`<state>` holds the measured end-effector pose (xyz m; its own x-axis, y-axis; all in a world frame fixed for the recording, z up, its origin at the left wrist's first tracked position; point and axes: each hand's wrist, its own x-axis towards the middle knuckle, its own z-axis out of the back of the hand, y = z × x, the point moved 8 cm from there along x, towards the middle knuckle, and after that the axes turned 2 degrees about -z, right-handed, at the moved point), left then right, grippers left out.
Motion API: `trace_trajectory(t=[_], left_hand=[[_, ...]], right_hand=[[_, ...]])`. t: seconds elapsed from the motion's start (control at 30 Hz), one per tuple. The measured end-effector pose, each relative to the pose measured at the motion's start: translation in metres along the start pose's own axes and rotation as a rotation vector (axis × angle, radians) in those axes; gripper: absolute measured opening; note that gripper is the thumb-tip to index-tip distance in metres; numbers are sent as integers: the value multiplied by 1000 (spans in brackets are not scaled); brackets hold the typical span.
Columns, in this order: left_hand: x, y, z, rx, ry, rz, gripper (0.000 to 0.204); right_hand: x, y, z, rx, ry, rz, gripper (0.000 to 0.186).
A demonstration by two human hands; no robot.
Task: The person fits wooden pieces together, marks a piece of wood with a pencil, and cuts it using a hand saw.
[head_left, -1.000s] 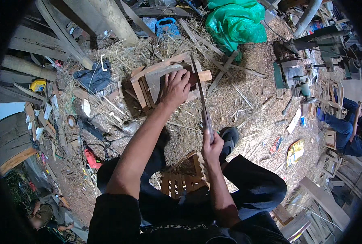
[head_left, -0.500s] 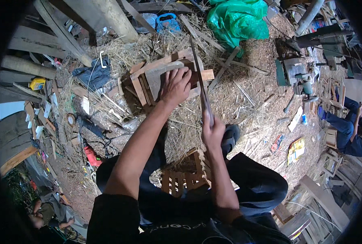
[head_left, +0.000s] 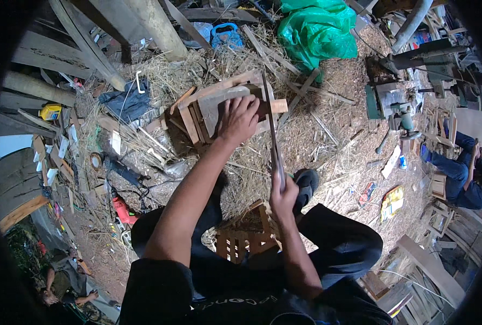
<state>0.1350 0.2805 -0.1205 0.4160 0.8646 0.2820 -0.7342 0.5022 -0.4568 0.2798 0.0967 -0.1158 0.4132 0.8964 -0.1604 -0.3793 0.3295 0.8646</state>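
My right hand (head_left: 284, 199) is wrapped round the handle of a handsaw (head_left: 274, 138), seen nearly edge-on, its blade pointing away from me. The blade crosses a short strip of reddish-brown wood (head_left: 279, 105), whose pale end sticks out to the right of it. Fingers bent and slightly apart, my left hand (head_left: 237, 122) presses the strip down on a low wooden stool (head_left: 210, 110). Part of the strip is hidden under that hand. How deep the blade sits in the wood I cannot tell.
Straw and shavings cover the ground. A green plastic sheet (head_left: 319, 35) lies beyond the stool, and a red power tool (head_left: 123, 209) by my left knee. A slatted wooden piece (head_left: 243, 238) is between my legs. Another person (head_left: 463, 170) sits far right, one more at lower left.
The saw has been drawn back toward me, with my right hand slightly nearer. My left hand stays on the wood, and the whole view has shifted a little.
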Motion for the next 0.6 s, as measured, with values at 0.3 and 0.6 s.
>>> trace_trajectory(t=[0.3, 0.6], left_hand=[[2, -5, 1, -50, -38, -20, 41], [0, 1, 0, -26, -40, -30, 43]], right_hand=[[11, 4, -7, 87, -58, 11, 31], [33, 23, -20, 0, 5, -26, 30]])
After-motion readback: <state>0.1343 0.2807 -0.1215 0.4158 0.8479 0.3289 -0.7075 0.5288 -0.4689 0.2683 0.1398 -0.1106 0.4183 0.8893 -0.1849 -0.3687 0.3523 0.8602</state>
